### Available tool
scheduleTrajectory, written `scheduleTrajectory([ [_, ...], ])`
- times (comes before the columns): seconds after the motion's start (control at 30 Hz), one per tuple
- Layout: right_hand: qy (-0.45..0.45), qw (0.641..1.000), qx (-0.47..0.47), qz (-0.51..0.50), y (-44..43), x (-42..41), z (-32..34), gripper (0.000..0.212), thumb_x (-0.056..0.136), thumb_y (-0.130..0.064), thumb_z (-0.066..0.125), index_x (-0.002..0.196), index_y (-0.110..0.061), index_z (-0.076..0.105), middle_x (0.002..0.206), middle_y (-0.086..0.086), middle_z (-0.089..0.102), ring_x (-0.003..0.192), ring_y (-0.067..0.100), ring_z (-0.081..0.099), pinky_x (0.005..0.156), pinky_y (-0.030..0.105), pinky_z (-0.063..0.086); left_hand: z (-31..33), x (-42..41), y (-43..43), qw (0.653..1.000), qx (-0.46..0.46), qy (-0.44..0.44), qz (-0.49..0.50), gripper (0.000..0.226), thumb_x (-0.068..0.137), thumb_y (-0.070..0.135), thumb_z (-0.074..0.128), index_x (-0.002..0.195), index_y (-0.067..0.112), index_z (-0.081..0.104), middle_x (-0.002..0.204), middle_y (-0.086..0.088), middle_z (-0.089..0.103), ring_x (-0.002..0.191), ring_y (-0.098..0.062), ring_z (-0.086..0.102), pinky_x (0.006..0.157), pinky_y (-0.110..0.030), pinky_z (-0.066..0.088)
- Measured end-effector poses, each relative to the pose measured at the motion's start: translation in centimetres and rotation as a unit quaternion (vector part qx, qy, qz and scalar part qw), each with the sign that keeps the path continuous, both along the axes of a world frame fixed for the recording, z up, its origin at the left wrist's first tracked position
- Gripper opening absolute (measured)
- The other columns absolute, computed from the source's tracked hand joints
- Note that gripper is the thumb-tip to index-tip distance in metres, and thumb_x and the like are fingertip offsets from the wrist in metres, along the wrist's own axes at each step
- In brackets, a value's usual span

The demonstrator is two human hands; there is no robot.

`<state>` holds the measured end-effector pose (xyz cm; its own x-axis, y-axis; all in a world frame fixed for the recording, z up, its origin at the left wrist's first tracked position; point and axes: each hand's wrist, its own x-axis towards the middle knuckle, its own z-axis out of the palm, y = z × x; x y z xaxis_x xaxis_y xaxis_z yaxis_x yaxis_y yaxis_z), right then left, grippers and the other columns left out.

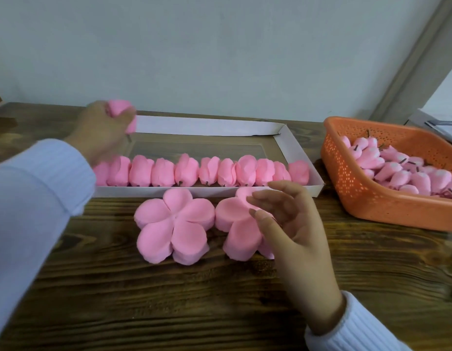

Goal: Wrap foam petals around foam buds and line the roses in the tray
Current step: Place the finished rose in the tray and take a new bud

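a rose [119, 110] is gripped by curled fingers of the left hand [103, 133] over the far-left corner of the tray [209, 126], stem down, bare space behind the row [202, 172] just below. the right hand [288, 224] is held open over petals [235, 231].

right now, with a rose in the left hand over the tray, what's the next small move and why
Probably lower the left hand and set its wrapped rose down at the left end of the tray, behind the near row. That row seems to reach the right wall, while the strip behind it lies bare. The right hand hovers open over a petal stack.
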<state>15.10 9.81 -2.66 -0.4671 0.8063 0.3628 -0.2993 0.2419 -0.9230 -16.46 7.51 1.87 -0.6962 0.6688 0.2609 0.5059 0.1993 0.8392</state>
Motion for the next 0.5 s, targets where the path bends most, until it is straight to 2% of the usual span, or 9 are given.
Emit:
scheduleTrajectory([
  [0.07, -0.005, 1.000, 0.005, -0.003, 0.1, 0.1, 0.1, 0.032, 0.082, 0.006, 0.060, 0.107, -0.014, 0.057, 0.100, 0.006, 0.069, 0.097, 0.015, 0.068, 0.080, 0.019, 0.051, -1.4, -3.0, -0.7, 0.993, -0.096, 0.053, 0.047, 0.029, 0.093, 0.025, 0.057, 0.069, 0.010, 0.060, 0.078, -0.006, 0.061, 0.081, -0.020, 0.054, 0.079, -0.030, 0.040],
  [0.17, -0.024, 0.999, 0.024, -0.004, 0.1, 0.2, 0.2, 0.023, 0.081, 0.000, 0.059, 0.102, -0.011, 0.059, 0.095, 0.002, 0.070, 0.094, 0.015, 0.068, 0.079, 0.019, 0.052, -2.9, -6.0, -1.5, 0.951, -0.235, 0.179, 0.086, 0.032, 0.088, 0.040, 0.062, 0.080, 0.009, 0.064, 0.087, -0.014, 0.066, 0.079, -0.029, 0.056, 0.073, -0.035, 0.041],
  [0.27, -0.044, 0.999, 0.030, -0.005, 0.1, 0.1, 0.0, 0.019, 0.079, -0.005, 0.059, 0.096, -0.013, 0.061, 0.092, 0.001, 0.070, 0.089, 0.016, 0.068, 0.077, 0.019, 0.051, -4.0, -8.3, -1.7, 0.941, -0.245, 0.210, 0.101, 0.049, 0.084, 0.043, 0.067, 0.116, 0.010, 0.054, 0.109, -0.021, 0.064, 0.093, -0.038, 0.059, 0.081, -0.044, 0.045],
  [0.33, -0.050, 0.998, 0.029, -0.003, 0.1, 0.0, -0.1, 0.019, 0.079, -0.005, 0.059, 0.095, -0.015, 0.061, 0.090, 0.001, 0.070, 0.088, 0.017, 0.068, 0.077, 0.020, 0.051, -4.4, -9.6, -1.7, 0.942, -0.238, 0.216, 0.095, 0.057, 0.086, 0.043, 0.064, 0.133, 0.023, 0.038, 0.117, -0.022, 0.061, 0.100, -0.043, 0.058, 0.086, -0.050, 0.046],
  [0.37, -0.051, 0.998, 0.029, -0.003, 0.2, 0.0, -0.1, 0.018, 0.079, -0.005, 0.059, 0.094, -0.015, 0.061, 0.090, 0.002, 0.069, 0.088, 0.017, 0.068, 0.077, 0.020, 0.051, -4.6, -10.3, -1.6, 0.935, -0.253, 0.234, 0.085, 0.052, 0.087, 0.044, 0.059, 0.131, 0.026, 0.038, 0.115, -0.020, 0.062, 0.098, -0.043, 0.059, 0.086, -0.050, 0.047],
  [0.4, -0.053, 0.998, 0.029, -0.004, 0.2, 0.0, -0.2, 0.018, 0.079, -0.005, 0.059, 0.094, -0.015, 0.061, 0.090, 0.002, 0.069, 0.087, 0.018, 0.068, 0.077, 0.020, 0.051, -4.8, -11.1, -1.5, 0.922, -0.285, 0.254, 0.066, 0.043, 0.085, 0.047, 0.049, 0.122, 0.024, 0.047, 0.108, -0.018, 0.064, 0.093, -0.040, 0.060, 0.085, -0.050, 0.048],
  [0.43, -0.057, 0.998, 0.030, -0.004, 0.2, 0.0, -0.2, 0.018, 0.079, -0.006, 0.060, 0.094, -0.016, 0.061, 0.090, 0.002, 0.069, 0.087, 0.018, 0.068, 0.077, 0.020, 0.051, -4.9, -11.5, -1.4, 0.905, -0.327, 0.270, 0.040, 0.044, 0.080, 0.050, 0.037, 0.103, 0.020, 0.058, 0.099, -0.015, 0.065, 0.087, -0.036, 0.060, 0.083, -0.048, 0.049],
  [0.47, -0.060, 0.998, 0.031, -0.005, 0.2, -0.1, -0.2, 0.019, 0.079, -0.007, 0.060, 0.094, -0.017, 0.061, 0.089, 0.002, 0.069, 0.087, 0.017, 0.068, 0.076, 0.020, 0.051, -5.0, -12.0, -1.2, 0.885, -0.368, 0.285, 0.016, 0.047, 0.073, 0.052, 0.027, 0.083, 0.021, 0.061, 0.090, -0.010, 0.064, 0.082, -0.032, 0.059, 0.080, -0.046, 0.050],
  [0.5, -0.063, 0.998, 0.031, -0.005, 0.2, -0.1, -0.2, 0.019, 0.079, -0.008, 0.060, 0.094, -0.018, 0.061, 0.089, 0.001, 0.069, 0.086, 0.017, 0.068, 0.076, 0.021, 0.051, -5.0, -12.1, -1.1, 0.867, -0.399, 0.299, 0.010, 0.045, 0.072, 0.052, 0.024, 0.072, 0.025, 0.060, 0.085, -0.006, 0.063, 0.080, -0.027, 0.058, 0.079, -0.044, 0.050],
])
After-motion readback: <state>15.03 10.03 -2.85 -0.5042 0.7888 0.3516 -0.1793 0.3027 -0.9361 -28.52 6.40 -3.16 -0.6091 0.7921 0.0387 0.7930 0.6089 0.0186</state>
